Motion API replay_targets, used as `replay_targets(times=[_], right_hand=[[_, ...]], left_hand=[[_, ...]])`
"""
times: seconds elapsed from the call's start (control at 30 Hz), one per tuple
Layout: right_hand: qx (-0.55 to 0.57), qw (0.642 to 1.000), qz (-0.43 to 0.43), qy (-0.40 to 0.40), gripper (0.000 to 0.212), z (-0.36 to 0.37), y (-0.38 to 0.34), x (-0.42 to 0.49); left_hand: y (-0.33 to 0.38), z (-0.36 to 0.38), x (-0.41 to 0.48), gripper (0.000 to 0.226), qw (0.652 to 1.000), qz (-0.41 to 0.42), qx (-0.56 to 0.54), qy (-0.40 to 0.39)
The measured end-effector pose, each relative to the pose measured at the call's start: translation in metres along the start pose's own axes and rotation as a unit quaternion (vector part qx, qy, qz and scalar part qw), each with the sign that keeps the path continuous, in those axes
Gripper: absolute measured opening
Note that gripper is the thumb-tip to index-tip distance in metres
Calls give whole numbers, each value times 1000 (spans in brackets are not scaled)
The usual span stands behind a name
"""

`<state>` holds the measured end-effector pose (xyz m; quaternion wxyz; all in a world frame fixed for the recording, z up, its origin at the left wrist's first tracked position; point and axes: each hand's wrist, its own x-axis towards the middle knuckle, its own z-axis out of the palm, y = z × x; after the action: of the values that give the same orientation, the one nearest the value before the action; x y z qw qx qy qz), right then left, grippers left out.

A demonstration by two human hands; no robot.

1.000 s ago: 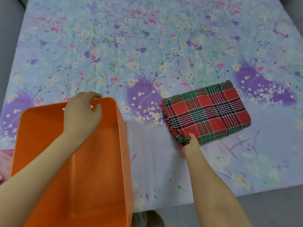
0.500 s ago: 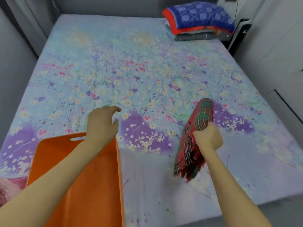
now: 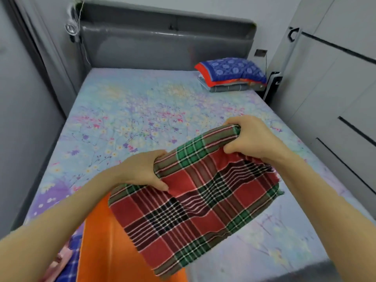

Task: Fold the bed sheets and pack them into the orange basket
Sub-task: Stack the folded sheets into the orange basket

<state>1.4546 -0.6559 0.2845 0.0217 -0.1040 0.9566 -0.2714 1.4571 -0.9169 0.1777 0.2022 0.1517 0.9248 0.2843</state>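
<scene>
Home bedroom: bed (image 3: 142,110) with floral sheet, padded grey headboard (image 3: 166,47), folded bedding stack (image 3: 232,75) at far corner, grey wardrobe doors (image 3: 335,78) on right.

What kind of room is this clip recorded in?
Most likely a bedroom. A floral-sheeted bed with a grey padded headboard fills the view, folded bedding is stacked at its far right corner, and what look like wardrobe doors line the right side.

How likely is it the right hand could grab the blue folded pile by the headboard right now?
Probably not: the right hand grips the plaid sheet, and the blue pile lies far up the bed.
</scene>
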Motion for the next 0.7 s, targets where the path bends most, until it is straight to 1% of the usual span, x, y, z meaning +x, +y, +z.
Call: replay_targets(times=[0.07, 0.13, 0.23, 0.33, 0.43, 0.5, 0.53, 0.6, 0.7], right_hand=[[40, 999, -2, -19, 23, 7, -19, -2], [62, 997, -17, -36, 24, 16, -38, -4], [37, 997, -48, -37, 25, 32, -71, -6], [25, 996, -79, -12, 28, 43, -89, -3], [23, 993, -115, 14, 34, 52, -102, -5], [16, 989, -145, 7, 37, 62, -111, -11], [11, 987, -159, 0, 37, 65, -114, -15], [6, 981, -191, -26, 35, 72, -120, -23], [-5, 972, -215, -91, 35, 83, -120, -26]], left_hand=[[-27, -1, -35, 95, 1000, -31, 6, -1], [-54, 7, -61, 97, 999, -50, -12, -2], [-85, 26, -94, 88, 996, -75, -10, 39], [-92, 42, -107, 79, 987, -85, 0, 136], [-90, 45, -119, 64, 960, -113, -21, 256], [-95, 49, -133, 56, 948, -124, -35, 292], [-95, 53, -139, 59, 950, -124, -31, 284], [-97, 64, -153, 63, 960, -134, -39, 244], [-104, 91, -167, 65, 964, -165, -106, 180]])
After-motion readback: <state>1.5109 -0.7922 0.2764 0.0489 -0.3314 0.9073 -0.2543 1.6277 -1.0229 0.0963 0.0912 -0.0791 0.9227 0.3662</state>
